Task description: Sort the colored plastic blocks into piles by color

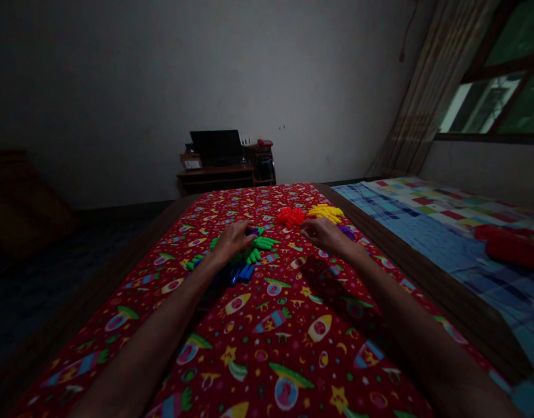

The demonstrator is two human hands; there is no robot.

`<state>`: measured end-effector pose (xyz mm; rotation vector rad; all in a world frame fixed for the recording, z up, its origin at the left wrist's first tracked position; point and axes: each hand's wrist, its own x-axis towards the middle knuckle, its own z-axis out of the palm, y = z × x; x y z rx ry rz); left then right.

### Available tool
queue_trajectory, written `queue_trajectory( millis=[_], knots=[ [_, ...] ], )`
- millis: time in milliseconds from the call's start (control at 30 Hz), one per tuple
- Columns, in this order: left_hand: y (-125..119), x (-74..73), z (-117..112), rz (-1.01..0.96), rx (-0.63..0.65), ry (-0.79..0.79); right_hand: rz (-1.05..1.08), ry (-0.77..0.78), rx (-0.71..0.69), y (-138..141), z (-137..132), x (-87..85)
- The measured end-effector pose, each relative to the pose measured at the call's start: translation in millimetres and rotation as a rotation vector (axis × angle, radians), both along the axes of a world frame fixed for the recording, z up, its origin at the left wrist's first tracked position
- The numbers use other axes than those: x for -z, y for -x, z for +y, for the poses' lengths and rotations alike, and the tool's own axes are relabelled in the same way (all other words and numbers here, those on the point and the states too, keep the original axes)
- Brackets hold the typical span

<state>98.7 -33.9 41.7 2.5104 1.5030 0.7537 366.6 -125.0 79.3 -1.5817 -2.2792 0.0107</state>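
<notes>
1. Left forearm: bare, reaching forward from bottom left.
2. Left hand: fingers bent, turned inward; grip unclear.
3. Right forearm: bare, slanting inward from bottom right.
4. Right hand: fingers curled inward, grip unclear.
5. Hands apart, roughly level.

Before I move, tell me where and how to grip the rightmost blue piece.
Pinch the rightmost blue piece across its middle, probably with the right hand, coming from above and the right. It looks long and slim, lying low on the patterned cloth, which shows to its right; on its left are other blue pieces and the left forearm.
</notes>
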Motion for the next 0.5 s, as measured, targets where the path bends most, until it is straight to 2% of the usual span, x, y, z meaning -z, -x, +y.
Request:
queue_trajectory(
  millis=[67, 133, 200, 233, 267, 333, 433, 500],
  knots=[
    [-11, 0.5, -14, -0.233, 0.095, 0.151, 0.090, -0.071, -0.166, 23, -1, 11.4],
    [-24, 4.2, -28, -0.418, 0.194, 0.361, 0.124, -0.078, -0.310, 40, -1, 21.1],
    [-33, 8.5, -41, -0.528, 0.252, 0.519, 0.101, -0.024, -0.373, 49, -1, 24.7],
    [-36, 10.0, -47, -0.555, 0.255, 0.545, 0.081, 0.005, -0.360, 48, -1, 23.6],
    [-36, 10.8, -52, -0.560, 0.249, 0.525, 0.061, 0.025, -0.320, 44, -1, 20.6],
    [-30, 11.1, -63, -0.501, 0.233, 0.378, 0.036, 0.032, -0.204, 27, -2, 10.8],
    [-12, 13.9, -84, -0.307, 0.248, 0.131, 0.006, 0.026, -0.054, -13, -6, -3.7],
    [-1, 21.1, -101, -0.229, 0.271, 0.065, -0.028, 0.043, 0.021, -41, -11, -6.0]
  ],
)
